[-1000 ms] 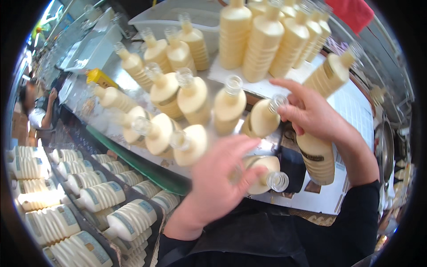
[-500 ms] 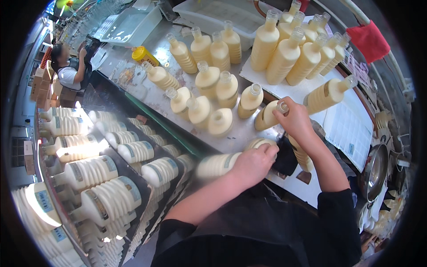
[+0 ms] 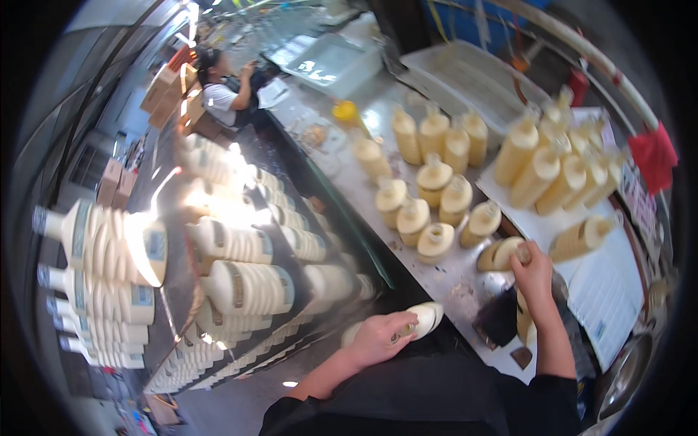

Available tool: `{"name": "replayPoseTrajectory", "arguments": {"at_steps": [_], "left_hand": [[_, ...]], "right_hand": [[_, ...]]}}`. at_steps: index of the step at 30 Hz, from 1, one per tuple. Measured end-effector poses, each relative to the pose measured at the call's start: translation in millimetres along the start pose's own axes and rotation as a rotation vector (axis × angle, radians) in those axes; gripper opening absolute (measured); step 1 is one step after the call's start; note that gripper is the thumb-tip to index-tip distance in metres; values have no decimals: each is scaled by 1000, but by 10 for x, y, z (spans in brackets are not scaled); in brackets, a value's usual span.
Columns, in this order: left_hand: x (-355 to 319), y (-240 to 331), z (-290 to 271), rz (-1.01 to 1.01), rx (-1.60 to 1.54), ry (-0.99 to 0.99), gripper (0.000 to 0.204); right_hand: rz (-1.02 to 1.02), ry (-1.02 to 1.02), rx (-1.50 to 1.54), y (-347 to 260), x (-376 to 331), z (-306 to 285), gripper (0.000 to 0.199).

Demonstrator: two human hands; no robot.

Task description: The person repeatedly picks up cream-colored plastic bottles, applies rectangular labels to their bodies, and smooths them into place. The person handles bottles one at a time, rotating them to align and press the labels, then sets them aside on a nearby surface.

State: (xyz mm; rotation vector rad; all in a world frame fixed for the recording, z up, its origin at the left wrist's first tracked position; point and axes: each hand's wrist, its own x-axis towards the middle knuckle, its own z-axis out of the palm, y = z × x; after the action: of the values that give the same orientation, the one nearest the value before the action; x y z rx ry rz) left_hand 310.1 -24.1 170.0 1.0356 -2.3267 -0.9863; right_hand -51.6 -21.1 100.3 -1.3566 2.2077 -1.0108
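Observation:
My left hand (image 3: 383, 338) is closed around the neck of a cream-coloured bottle (image 3: 429, 317), which lies tilted beside the table's near edge. Part of another pale bottle (image 3: 352, 333) shows behind that hand. On the table, my right hand (image 3: 536, 275) grips the neck of a cream bottle (image 3: 497, 256) with a dark label. Partly hidden under my right wrist is one more cream bottle (image 3: 523, 320). Beside it sits a dark object (image 3: 497, 320) whose kind I cannot make out. Several open-necked cream bottles (image 3: 435, 243) stand to the far left of my right hand.
Ribbed bottles lie stacked on a rack (image 3: 251, 287) at left. More bottles (image 3: 536, 178) stand on a white board at the far right, near a printed sheet (image 3: 607, 291). Clear plastic bins (image 3: 472, 83), a yellow container (image 3: 346, 111) and another person (image 3: 224, 91) are farther back.
My view has swung left, showing more of the rack. My left hand has moved left and nearer to me, with a bottle by its neck. My right hand still holds its bottle.

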Motion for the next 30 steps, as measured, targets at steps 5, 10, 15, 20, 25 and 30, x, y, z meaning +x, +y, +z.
{"name": "replayPoseTrajectory", "arguments": {"at_steps": [5, 10, 15, 20, 25, 30], "left_hand": [[-450, -350, -142, -151, -92, -22, 34], [-1044, -465, -417, -250, -100, 96, 33], [-1639, -608, -459, -258, -22, 319, 32], [-2275, -550, -342, -663, 30, 566, 37], [-2847, -488, -242, -1054, 49, 795, 37], [-3472, -729, 223, -1151, 205, 1042, 33]], "right_hand": [[10, 94, -51, -11, -110, 52, 24], [-14, 129, -110, 238, 68, 135, 22], [24, 93, -154, 378, 109, 35, 19], [-2, 42, -101, 359, 45, 76, 21], [-209, -37, -149, -58, -218, -17, 22], [-131, -452, -124, -1191, -554, -169, 23]]}}
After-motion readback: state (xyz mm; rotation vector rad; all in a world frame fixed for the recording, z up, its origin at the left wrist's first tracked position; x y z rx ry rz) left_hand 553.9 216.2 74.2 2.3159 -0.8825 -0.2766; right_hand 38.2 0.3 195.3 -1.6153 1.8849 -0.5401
